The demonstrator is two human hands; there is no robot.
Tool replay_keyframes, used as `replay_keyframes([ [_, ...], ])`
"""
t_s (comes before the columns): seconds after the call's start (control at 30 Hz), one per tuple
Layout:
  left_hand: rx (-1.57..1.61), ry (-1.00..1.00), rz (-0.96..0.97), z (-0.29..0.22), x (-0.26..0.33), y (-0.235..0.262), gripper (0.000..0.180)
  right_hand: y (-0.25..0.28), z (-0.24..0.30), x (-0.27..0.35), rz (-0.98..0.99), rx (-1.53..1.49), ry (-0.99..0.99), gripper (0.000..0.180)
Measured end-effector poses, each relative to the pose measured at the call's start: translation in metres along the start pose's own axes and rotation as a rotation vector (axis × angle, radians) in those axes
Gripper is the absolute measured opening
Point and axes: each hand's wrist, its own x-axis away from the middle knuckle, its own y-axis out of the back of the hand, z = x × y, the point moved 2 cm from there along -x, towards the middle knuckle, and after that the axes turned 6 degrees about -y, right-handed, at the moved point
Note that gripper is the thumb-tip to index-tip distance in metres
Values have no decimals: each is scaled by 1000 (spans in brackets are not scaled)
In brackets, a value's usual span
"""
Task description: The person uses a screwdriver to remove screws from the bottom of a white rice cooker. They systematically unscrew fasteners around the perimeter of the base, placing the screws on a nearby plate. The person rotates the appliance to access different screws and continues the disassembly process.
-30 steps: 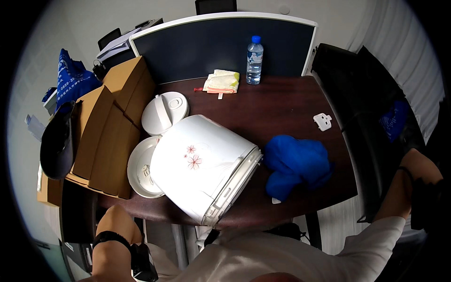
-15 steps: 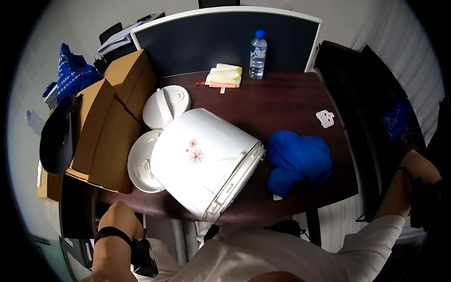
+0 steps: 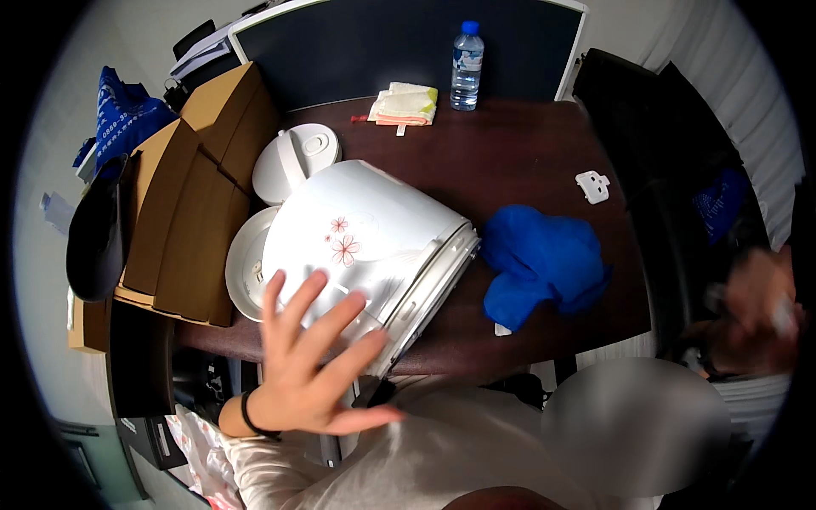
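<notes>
A white electric water pot body (image 3: 382,204) with red printed flowers lies on its side on the table, its rimmed end toward the lower right. In front of it hangs my left hand (image 3: 319,365), fingers spread wide and holding nothing I can see; its fingertips overlap the pot in view, and I cannot tell if they touch. My right hand (image 3: 761,297) is smeared by motion at the far right, beside the black chair. A small pale spot shows at its fingers, too blurred to name. A round white lid (image 3: 327,144) and a shallow white round part (image 3: 240,263) lie left of the pot.
Crumpled blue cloth (image 3: 544,263) lies right of the pot, with a small white plastic piece (image 3: 592,187) beyond it. A water bottle (image 3: 466,72) and folded cloth (image 3: 404,106) stand near the dark partition (image 3: 365,51). Cardboard boxes (image 3: 183,229) line the left.
My left hand has come up and inward, opening over the pot's near side. My right hand has moved and is now blurred. The view has shifted slightly; the table things keep their places.
</notes>
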Motion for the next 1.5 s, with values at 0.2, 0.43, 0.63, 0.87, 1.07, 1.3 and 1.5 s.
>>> replay_keyframes([
  [0.2,-70,39,28,15,-27,-33,63,-37,-166,9,-177,-424,-871,31],
  [0.43,-11,9,-49,41,-70,-43,54,-63,-201,19,-133,-423,-902,52],
  [0.63,12,-40,-164,65,-94,-68,47,-68,-217,4,-249,-419,-708,51],
  [0.87,-27,19,-306,117,-117,-91,43,-57,-225,-12,-224,-245,-629,53],
  [1.07,-17,-20,-372,119,-112,-99,47,-52,-234,-5,-277,-384,-727,54],
  [1.3,-82,-54,-204,106,-106,-100,59,-54,-232,4,-169,-181,-803,46],
  [1.5,-164,6,-96,97,-111,-92,72,-49,-223,7,58,500,-485,33],
])
